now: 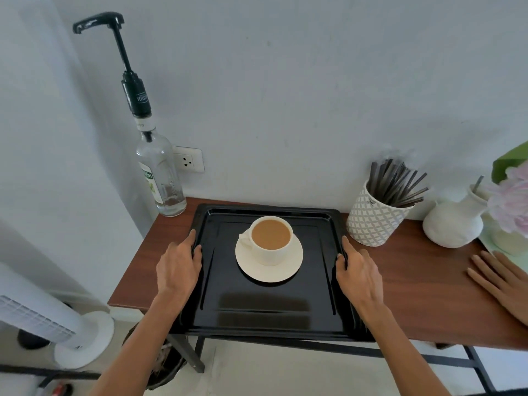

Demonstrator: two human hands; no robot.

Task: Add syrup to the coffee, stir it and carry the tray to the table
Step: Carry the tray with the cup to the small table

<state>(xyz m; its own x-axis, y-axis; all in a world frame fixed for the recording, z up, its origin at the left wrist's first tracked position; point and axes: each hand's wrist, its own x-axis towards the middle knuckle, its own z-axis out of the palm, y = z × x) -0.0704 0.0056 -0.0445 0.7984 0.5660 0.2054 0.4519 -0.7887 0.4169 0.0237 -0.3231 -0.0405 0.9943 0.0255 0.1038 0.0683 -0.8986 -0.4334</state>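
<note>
The step in hand looks like the last one: taking hold of the tray [268, 315] to carry it to the table. I judge so because both hands are already on the tray's side rims, and no stirrer is in the cup [271, 240]. Whether the syrup was added and stirred, I cannot tell from the coffee alone; it is an even light brown.

The left hand [178, 268] lies over the left rim of the tray, with the fingers curled over the edge onto the inner side. The right hand [358, 274] does the same on the right rim. Both hands are partly closed around the rim. Whether the thumbs are under the tray I cannot see, so the grip may not be complete. The tray seems to lie flat on the surface [423, 270], near its left end, and its near edge reaches a little over the front edge of the surface.

The cup stands on a saucer [268, 270] in the far half of the tray, with the handle to the left. It is quite full. The syrup bottle [160, 178] with the pump stands at the far left corner of the surface, apart from the tray. A patterned pot of stirrers [377, 218] stands just beside the tray's far right corner.

The next move calls for a level lift with both hands together, and slowly, because the coffee could spill. The pot is close, so the tray should rise straight up first. Another person's hand [500, 281] rests on the surface at the right edge, well apart from the tray.
</note>
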